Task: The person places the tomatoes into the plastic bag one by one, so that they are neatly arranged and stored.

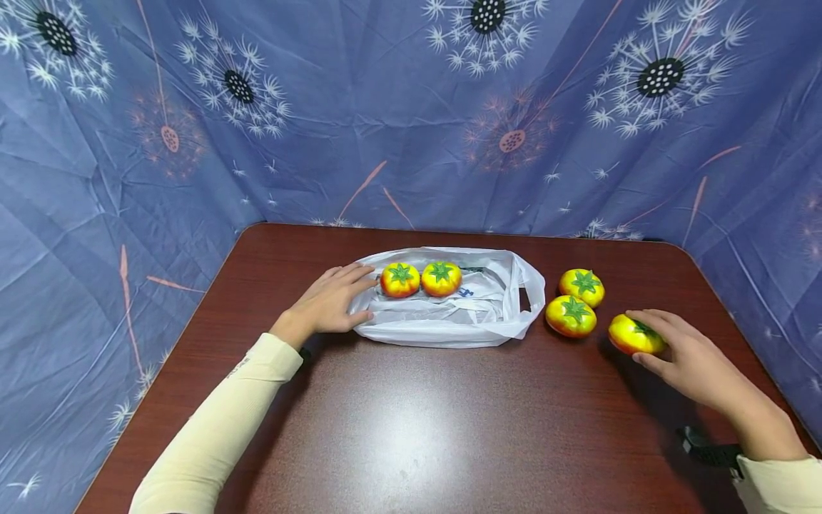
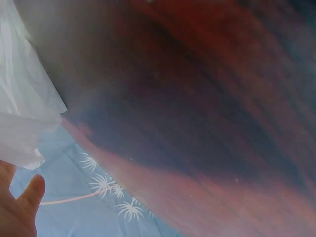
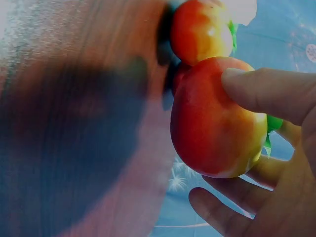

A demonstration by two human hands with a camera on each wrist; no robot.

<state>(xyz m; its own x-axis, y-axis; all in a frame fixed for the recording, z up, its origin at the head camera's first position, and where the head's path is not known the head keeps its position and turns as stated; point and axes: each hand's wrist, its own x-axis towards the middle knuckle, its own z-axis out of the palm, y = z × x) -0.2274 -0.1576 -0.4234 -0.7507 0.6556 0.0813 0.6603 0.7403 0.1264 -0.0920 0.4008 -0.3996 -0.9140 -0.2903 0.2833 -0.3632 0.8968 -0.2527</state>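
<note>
A white plastic bag (image 1: 437,334) lies on its side on the table, its handle loop toward the right. Two red-and-yellow tomatoes with green star-shaped tops, a left one (image 1: 399,280) and a right one (image 1: 441,279), sit side by side in it. My left hand (image 1: 330,300) rests at the bag's left end, fingers spread. Between thumb and fingers, my right hand (image 1: 696,364) grips another tomato (image 3: 212,128), held just above the table in the right wrist view. Two more tomatoes, a front one (image 1: 570,318) and a back one (image 1: 583,287), stand right of the bag.
The dark brown table (image 1: 385,428) has rounded far corners. A blue cloth (image 1: 411,128) with dandelion prints hangs behind it and along both sides. A dark band (image 1: 709,451) circles the right wrist.
</note>
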